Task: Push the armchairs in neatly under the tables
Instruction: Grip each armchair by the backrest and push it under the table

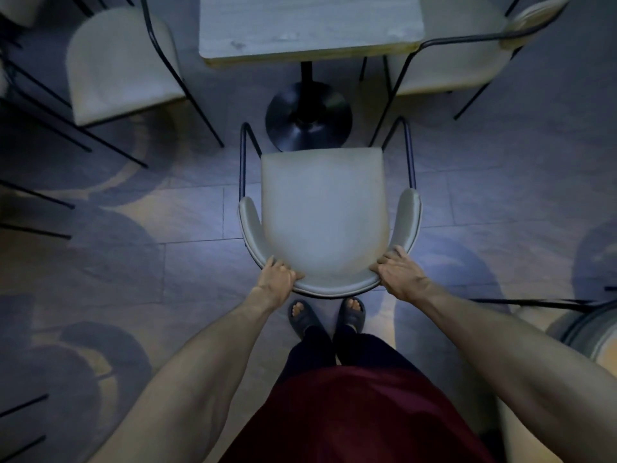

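Left hand (277, 275) and right hand (397, 273) are both gripping the curved backrest of the armchair (323, 215), fingers curled over its rim. Chair is standing short of the table (309, 26), seat front nearing the near edge. Risk: front legs hitting the table base (309, 116), or going in crooked.

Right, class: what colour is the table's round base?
The base is black, shown best in the head view.
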